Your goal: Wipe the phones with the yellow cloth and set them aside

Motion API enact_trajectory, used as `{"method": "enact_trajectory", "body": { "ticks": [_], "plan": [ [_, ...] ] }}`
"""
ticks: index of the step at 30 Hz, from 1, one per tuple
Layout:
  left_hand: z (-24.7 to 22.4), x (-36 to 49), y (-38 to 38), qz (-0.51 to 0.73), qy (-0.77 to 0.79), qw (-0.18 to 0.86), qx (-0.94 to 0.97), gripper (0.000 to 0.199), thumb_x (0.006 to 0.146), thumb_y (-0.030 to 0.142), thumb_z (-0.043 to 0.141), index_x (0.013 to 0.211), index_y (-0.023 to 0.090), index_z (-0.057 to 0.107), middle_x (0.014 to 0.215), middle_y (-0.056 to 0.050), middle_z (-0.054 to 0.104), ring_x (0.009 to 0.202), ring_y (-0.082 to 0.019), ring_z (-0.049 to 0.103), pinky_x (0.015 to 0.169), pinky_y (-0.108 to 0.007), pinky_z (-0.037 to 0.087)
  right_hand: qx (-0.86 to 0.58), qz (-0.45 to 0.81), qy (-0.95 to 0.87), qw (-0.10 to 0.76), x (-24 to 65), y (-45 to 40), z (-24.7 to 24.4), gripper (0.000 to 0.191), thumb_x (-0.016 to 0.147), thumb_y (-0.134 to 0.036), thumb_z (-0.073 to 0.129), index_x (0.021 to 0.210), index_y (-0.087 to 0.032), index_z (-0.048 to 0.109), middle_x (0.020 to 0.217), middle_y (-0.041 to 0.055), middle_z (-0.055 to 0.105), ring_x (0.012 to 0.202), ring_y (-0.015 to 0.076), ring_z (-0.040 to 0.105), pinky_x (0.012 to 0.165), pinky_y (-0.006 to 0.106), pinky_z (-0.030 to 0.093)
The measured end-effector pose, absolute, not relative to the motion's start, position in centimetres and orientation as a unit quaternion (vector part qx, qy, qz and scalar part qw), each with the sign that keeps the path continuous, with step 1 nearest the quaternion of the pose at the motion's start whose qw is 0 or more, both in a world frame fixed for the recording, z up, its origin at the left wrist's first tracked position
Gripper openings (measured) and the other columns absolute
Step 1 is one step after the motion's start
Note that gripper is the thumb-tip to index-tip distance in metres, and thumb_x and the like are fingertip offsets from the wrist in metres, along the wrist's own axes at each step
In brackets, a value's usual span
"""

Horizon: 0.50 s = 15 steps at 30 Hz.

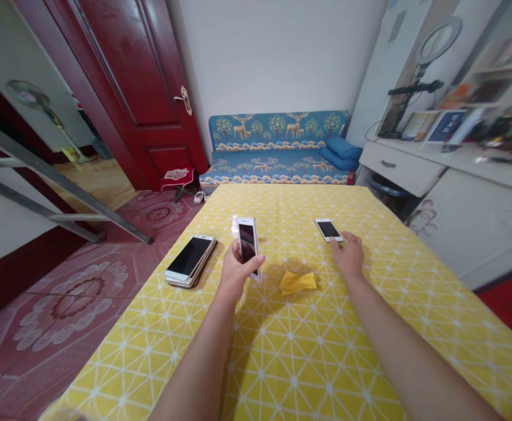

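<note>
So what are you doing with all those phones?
A person's left hand holds a phone upright, with a small white bottle just behind it. The right hand lies on the yellow tablecloth at the edge of a white phone. A yellow cloth lies between the hands, and stacked phones sit further left.

Left hand [237, 272] holds a phone [248, 241] upright, right hand [348, 255] touches a smaller white phone [328, 230]
</note>
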<state>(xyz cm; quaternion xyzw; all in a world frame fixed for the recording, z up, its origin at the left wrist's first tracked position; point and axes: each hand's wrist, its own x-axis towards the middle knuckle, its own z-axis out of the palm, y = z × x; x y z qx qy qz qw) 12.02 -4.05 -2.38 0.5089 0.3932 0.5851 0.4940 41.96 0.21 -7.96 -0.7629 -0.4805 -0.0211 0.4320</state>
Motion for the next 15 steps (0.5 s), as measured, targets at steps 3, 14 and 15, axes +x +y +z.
{"method": "enact_trajectory", "body": {
  "ticks": [3,14,15],
  "plan": [
    [-3.8,13.7,-4.1,0.547,0.353,0.618,0.440,0.040,0.062,0.039,0.082,0.074,0.017,0.052,0.061,0.006,0.051,0.050,-0.005,0.046,0.048,-0.018,0.036,-0.744,-0.005,-0.470,0.475,41.8,-0.2,-8.2,0.036,0.081,-0.031,0.051,0.105,-0.008,0.062,0.105,0.0184,0.064,0.100,0.0279,0.058,0.091,0.043,0.044],
    [-5.2,14.4,-4.0,0.505,0.336,0.741,0.289,0.039,0.072,0.025,0.076,0.107,0.016,0.060,0.093,-0.006,0.071,0.077,-0.019,0.069,0.067,-0.028,0.055,-0.503,0.147,-0.758,0.388,33.9,-7.8,-5.9,0.022,0.073,-0.035,0.075,0.092,-0.025,0.073,0.096,0.0042,0.069,0.094,0.0218,0.060,0.086,0.038,0.048],
    [-5.3,14.3,-3.9,0.503,0.333,0.748,0.277,0.040,0.074,0.024,0.073,0.111,0.016,0.059,0.094,-0.007,0.071,0.077,-0.020,0.070,0.067,-0.030,0.055,-0.494,0.142,-0.779,0.358,33.8,-8.1,-5.8,0.025,0.070,-0.033,0.078,0.094,-0.026,0.073,0.099,0.0040,0.068,0.096,0.0223,0.059,0.086,0.039,0.047]
  ]
}}
